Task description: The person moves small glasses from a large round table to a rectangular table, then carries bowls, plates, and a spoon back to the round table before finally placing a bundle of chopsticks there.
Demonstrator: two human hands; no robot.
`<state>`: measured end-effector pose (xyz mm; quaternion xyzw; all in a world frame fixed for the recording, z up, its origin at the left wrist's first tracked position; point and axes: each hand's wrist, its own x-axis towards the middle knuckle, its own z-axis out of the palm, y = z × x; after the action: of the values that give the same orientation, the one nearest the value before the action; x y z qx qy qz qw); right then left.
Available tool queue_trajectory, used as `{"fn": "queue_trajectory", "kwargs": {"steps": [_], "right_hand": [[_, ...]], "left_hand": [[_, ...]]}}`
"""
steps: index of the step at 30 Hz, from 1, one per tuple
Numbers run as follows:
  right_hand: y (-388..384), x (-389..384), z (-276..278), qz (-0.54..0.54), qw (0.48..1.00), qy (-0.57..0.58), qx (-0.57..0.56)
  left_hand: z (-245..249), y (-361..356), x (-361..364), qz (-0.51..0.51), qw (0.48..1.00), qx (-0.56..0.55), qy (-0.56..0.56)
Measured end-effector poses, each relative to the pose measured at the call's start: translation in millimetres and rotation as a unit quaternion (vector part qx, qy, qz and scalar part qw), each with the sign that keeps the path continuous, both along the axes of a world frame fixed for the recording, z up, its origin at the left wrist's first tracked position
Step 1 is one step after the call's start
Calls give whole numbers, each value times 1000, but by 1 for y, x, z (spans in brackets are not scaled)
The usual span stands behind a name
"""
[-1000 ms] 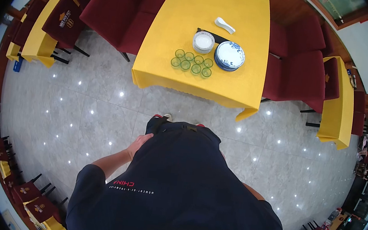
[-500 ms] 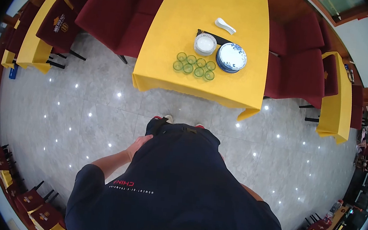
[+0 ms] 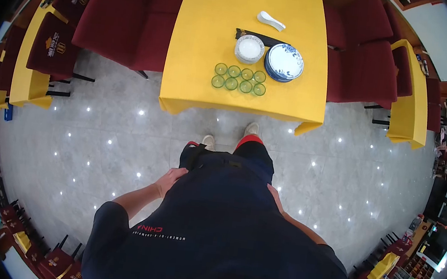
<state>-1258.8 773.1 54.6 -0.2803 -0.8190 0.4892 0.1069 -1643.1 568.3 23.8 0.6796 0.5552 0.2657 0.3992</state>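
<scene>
My left hand (image 3: 171, 180) hangs beside my hip against the dark shirt, fingers loosely stretched and holding nothing visible. On the other side my right hand (image 3: 275, 197) rests at the shirt's edge, its fingers mostly hidden. Both hands are apart from the table (image 3: 199, 55) with its yellow cloth. Near the table's front edge stand several green glasses (image 3: 232, 83) in two rows. Behind them is a stack of white bowls (image 3: 250, 48), with a stack of blue-patterned plates (image 3: 286, 62) to its right. Long black packets (image 3: 264, 38) lie partly behind these stacks. White soup spoons (image 3: 271, 21) lie farther back.
Dark red chairs (image 3: 132, 21) line the table's left side, and more red chairs (image 3: 359, 61) stand at its right. Other yellow-covered tables (image 3: 31, 78) are farther out on both sides. Grey tiled floor (image 3: 131, 135) lies between my feet and the surroundings.
My view has shifted slightly and I stand a little differently. My right foot and red trouser cuff now show ahead, and more of my right hand is visible. The tableware keeps its arrangement.
</scene>
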Motion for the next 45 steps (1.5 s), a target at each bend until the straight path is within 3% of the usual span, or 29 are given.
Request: {"fn": "queue_trajectory", "kwargs": {"steps": [3,5,7,9,10,11,12,13,14,17,20,21,22,23,25,29,33,36,45], "right_hand": [[28,-15,6,55,998,11,13],[63,-25,19,96,995,3,5],[110,-41,31,208,970,-68,104],[191,-65,42,295,950,-54,88],[227,-64,33,203,943,-56,257],[257,-87,37,9,953,-53,300],[291,-122,53,-147,955,-54,251],[328,-153,58,-181,930,-32,319],[365,-182,62,-136,919,3,369],[444,-268,38,-48,946,-73,311],[496,-341,-6,1,930,-114,350],[505,-363,-13,18,923,-185,337],[512,-383,-21,35,911,-254,324],[519,-399,-26,45,914,-247,319],[531,-422,-38,102,873,-375,295],[547,-440,-71,173,872,-372,266],[543,-445,-71,141,890,-376,216],[542,-439,-74,114,905,-358,199],[549,-360,-62,47,938,-281,195]], "left_hand": [[5,15,-4,7,999,-50,6],[10,26,0,36,999,3,36],[21,42,4,47,998,-1,51],[33,59,9,58,996,-11,68],[39,65,13,78,994,-39,59],[44,71,18,96,992,-67,51],[43,77,22,103,991,-69,56],[43,82,28,105,988,-100,55],[43,85,35,107,984,-131,53],[36,79,63,166,962,-210,49],[102,130,83,241,936,-256,-19],[125,148,86,253,931,-261,-19],[146,166,88,314,860,-386,-117],[158,181,90,364,760,-495,-213],[170,191,116,416,749,-466,-219],[186,209,146,492,716,-440,-226],[195,226,162,541,691,-430,-211],[198,233,162,555,688,-424,-196],[184,226,140,426,838,-333,-80]]}}
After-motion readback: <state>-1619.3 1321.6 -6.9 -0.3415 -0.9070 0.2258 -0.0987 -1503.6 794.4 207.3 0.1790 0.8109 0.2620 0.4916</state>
